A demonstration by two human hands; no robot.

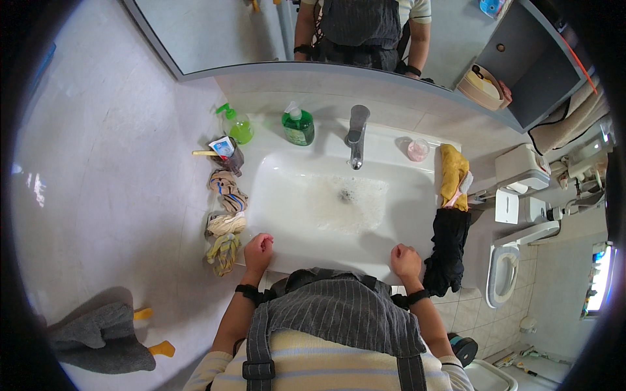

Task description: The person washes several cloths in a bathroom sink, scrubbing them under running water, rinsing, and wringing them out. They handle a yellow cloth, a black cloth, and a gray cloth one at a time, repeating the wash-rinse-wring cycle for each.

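Observation:
A white sink [280, 189] lies in front of me, with foamy, cloudy water [332, 205] around its drain. My left hand [259, 246] is curled into a fist at the near left rim, and nothing shows in it. Beside it lie crumpled cloths that look like socks: a yellow-grey one [225, 251], a cream one [226, 223] and a striped beige one [228, 191]. My right hand [405, 259] is likewise closed at the near right rim, holding nothing visible. A black crumpled cloth [448, 244] hangs close to it, below a yellow cloth [452, 171].
A chrome faucet [357, 133] stands at the back, between a green soap bottle [298, 127] and a small pink jar [418, 150]. A pump bottle [238, 127] and a cup [229, 158] occupy the left corner. Above hangs a mirror cabinet [228, 39]; a toilet [503, 274] is at right.

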